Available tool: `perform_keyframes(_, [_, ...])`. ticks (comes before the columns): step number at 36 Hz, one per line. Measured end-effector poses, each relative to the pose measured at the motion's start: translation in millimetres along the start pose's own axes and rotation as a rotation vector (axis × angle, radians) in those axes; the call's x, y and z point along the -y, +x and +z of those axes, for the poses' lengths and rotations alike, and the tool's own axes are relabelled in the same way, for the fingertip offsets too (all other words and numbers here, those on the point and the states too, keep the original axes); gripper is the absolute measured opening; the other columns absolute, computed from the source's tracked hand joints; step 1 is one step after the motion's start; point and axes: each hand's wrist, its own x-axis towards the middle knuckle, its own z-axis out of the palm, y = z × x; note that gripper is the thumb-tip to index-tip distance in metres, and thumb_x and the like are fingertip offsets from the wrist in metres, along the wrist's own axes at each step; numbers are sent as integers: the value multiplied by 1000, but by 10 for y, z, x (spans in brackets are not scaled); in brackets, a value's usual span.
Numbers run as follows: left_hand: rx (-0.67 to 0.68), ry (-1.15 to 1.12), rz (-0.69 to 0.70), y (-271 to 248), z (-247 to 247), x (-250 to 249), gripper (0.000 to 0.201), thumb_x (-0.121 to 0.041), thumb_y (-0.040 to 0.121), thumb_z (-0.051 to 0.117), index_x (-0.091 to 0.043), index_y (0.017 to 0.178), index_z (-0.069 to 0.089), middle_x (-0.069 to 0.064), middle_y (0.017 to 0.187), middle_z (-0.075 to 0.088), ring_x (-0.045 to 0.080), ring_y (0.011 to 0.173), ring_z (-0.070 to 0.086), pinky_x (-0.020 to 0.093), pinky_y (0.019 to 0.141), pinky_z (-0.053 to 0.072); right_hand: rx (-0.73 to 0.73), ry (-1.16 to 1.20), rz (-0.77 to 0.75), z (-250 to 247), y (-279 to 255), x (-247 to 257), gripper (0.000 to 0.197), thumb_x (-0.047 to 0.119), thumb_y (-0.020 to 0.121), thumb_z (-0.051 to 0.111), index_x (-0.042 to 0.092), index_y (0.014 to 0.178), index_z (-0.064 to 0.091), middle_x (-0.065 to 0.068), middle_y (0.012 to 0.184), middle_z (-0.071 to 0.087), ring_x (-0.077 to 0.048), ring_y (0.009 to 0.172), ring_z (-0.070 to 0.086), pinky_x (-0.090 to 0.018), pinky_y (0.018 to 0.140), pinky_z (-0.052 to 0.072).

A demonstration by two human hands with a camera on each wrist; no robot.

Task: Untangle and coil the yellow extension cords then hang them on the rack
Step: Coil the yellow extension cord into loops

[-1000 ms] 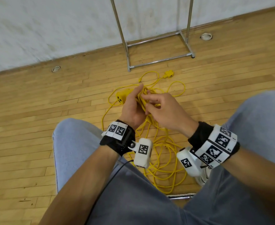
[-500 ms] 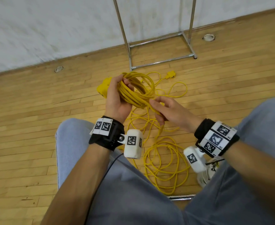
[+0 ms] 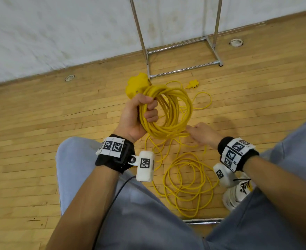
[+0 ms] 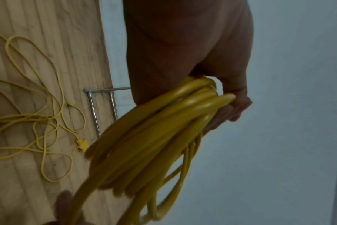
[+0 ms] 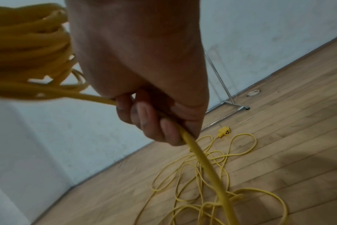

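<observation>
My left hand [image 3: 145, 112] grips a coil of yellow extension cord [image 3: 168, 112], raised above the floor, with its yellow socket block [image 3: 136, 83] sticking up past the thumb. The wrist view shows the same coil [image 4: 154, 134] bunched in the left hand's [image 4: 227, 103] curled fingers. My right hand [image 3: 200, 133] holds a single strand [image 5: 200, 156] of that cord just below the coil; its fingers [image 5: 150, 121] curl round the strand. The loose cord [image 3: 186, 184] lies in tangled loops on the floor between my knees. A second socket end [image 3: 193, 84] lies near the rack [image 3: 182, 51].
The chrome rack's base and two uprights stand against the white wall [image 3: 58, 33]. Round floor fittings [image 3: 69, 77] sit at the left and at the right [image 3: 236, 42]. My white shoe [image 3: 236, 193] is beside the loose loops. A metal bar [image 3: 202, 221] lies at my feet.
The left hand rose and turned up with the coil, which now hangs as an open ring. The right hand dropped away to the right, sliding down along a loose strand.
</observation>
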Motion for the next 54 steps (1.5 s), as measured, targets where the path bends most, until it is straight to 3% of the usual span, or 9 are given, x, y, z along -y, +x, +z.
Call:
perform_keyframes(5, [7,236,-130,-114,1,108,33,-11,61,64,-13,84,40,-3,53,42,8,34,36,20,36,34,65,46,103,-196,68,57,42,16,104,50,13,62,47,4,36,43,-9,28,34,-20,32,24])
perform_keyframes(11, [-62,497,-219,-221,5,215,37,-12,53,68,-9,79,41,5,52,44,14,32,37,18,35,28,45,372,142,-322,42,270,32,32,105,53,10,82,50,-10,59,53,-11,32,46,-12,32,20])
perform_keyframes(18, [-89,658,-248,-235,-12,237,25,-10,47,71,-11,62,50,10,52,44,19,32,35,17,34,29,214,153,95,-395,-93,436,37,42,105,50,8,90,56,-13,68,63,-25,56,56,-26,47,36])
perform_keyframes(22, [-77,579,-294,-264,-29,183,35,-12,49,68,-10,71,40,6,51,42,15,32,33,16,34,26,160,-86,-52,-356,-18,306,51,52,99,60,9,73,65,-6,61,61,-26,57,59,-32,60,44])
perform_keyframes(27, [-41,336,-253,-297,-116,-27,58,-15,40,79,-14,81,37,-1,47,41,9,28,34,16,32,27,93,-327,-189,-328,18,129,59,50,102,53,16,54,52,1,47,47,-8,35,38,-26,46,31])
perform_keyframes(32, [-115,432,-264,-334,-141,-98,37,-13,51,62,-14,75,34,1,47,40,11,28,32,17,32,25,-79,-278,-218,-205,167,-70,67,55,100,54,18,49,35,3,42,32,-10,33,28,-30,46,23])
perform_keyframes(40, [-197,784,-450,-302,-8,183,15,-17,51,68,-14,47,54,4,51,47,14,33,36,16,36,24,-199,-26,-79,-254,266,44,53,37,103,56,5,62,65,5,41,49,-19,47,50,-28,53,38])
perform_keyframes(49, [-453,898,-285,-183,11,631,19,-3,74,76,-8,88,64,12,62,63,20,42,54,24,46,47,117,330,-83,-253,-266,618,26,31,105,55,10,91,60,-16,73,69,-13,43,38,-21,37,25])
perform_keyframes(54, [-525,797,-138,-69,67,763,12,4,76,72,-6,79,67,12,63,62,21,45,55,26,49,48,84,457,-94,-119,-481,702,20,26,103,59,7,102,60,-17,90,64,-14,48,52,-24,41,38])
